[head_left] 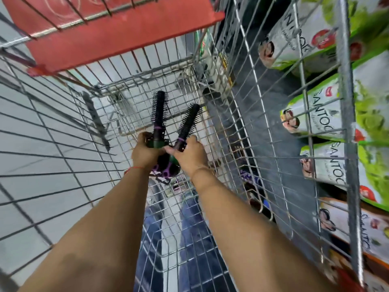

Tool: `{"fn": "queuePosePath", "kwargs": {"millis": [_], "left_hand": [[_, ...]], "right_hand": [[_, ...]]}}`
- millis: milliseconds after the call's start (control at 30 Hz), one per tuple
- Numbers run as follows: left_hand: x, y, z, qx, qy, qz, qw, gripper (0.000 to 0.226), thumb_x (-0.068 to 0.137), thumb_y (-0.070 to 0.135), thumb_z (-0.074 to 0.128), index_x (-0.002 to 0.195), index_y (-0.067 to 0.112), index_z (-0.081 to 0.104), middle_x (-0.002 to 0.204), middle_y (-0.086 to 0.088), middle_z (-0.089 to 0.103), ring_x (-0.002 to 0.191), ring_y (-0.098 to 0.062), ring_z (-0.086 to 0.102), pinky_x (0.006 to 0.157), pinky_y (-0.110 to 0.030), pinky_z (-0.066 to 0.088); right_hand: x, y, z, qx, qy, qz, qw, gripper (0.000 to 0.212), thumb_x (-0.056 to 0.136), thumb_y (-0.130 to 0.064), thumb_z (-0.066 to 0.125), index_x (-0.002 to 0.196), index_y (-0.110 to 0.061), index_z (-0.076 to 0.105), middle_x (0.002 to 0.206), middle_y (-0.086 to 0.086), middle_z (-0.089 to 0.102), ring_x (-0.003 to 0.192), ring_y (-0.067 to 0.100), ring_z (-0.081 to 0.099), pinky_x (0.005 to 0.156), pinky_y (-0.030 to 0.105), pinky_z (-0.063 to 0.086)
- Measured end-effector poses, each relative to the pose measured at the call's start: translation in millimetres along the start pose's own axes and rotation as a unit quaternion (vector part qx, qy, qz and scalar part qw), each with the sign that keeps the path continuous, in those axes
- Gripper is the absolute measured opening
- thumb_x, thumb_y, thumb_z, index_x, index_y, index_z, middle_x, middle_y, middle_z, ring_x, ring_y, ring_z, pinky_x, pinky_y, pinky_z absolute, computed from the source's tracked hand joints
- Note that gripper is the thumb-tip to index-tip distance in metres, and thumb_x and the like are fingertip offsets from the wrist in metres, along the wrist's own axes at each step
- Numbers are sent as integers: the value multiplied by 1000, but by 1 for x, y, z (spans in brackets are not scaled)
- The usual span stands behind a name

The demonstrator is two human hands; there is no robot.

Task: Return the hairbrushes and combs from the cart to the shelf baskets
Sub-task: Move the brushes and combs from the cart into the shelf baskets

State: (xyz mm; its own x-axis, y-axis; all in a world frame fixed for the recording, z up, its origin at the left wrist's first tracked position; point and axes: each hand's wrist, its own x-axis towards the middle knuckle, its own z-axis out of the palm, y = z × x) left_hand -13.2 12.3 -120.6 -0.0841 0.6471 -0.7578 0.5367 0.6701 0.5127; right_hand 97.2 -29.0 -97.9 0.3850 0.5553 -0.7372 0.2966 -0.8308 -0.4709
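Two round hairbrushes stand up out of two hands inside the wire cart (63, 127). The left hand (145, 151) is closed around the handle of the left brush (159, 111), whose black bristled barrel points to about 12 o'clock. The right hand (189, 154) grips the right brush (188, 121), whose barrel leans toward 1 o'clock. The two hands touch at the thumbs, and the two barrels spread apart in a V over the cart's mesh floor.

Each brush is black with short bristles all round the barrel and a thin purple ring where barrel meets handle. The handles are mostly hidden in the fists. Below the hands, at 6 o'clock from them, sits a dark purple-patterned piece (166, 171) with a green edge; it is partly covered by the wrists, and I cannot tell whether it is another brush or packaging.

A thin red thread (134, 167) circles the left wrist. At 11 o'clock the red child-seat flap (117, 28) is cut off by the top edge. At 3 o'clock, behind a wire shelf basket (345, 102), stand at least four green and white packs (311, 116), their lettering only partly readable. Motion blur smears the frame edges.
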Motion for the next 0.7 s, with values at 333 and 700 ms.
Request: {"fn": "queuePosePath", "kwargs": {"millis": [333,700], "left_hand": [[-1,21,8,-166,-188,-61,966,47,74,-8,65,111,18,50,103,-15,58,76,-26,67,62,-29,59],[4,16,26,20,-132,18,991,43,73,1,72,114,-1,60,108,-22,65,102,-32,62,99,-43,49]], "right_hand": [[2,38,-35,326,43,98,939,33,72,12,67,93,-9,53,84,2,60,82,21,59,63,21,52],[6,49,-26,166,42,128,977,47,70,-12,78,109,-4,54,102,6,64,63,12,57,55,24,48]]}}
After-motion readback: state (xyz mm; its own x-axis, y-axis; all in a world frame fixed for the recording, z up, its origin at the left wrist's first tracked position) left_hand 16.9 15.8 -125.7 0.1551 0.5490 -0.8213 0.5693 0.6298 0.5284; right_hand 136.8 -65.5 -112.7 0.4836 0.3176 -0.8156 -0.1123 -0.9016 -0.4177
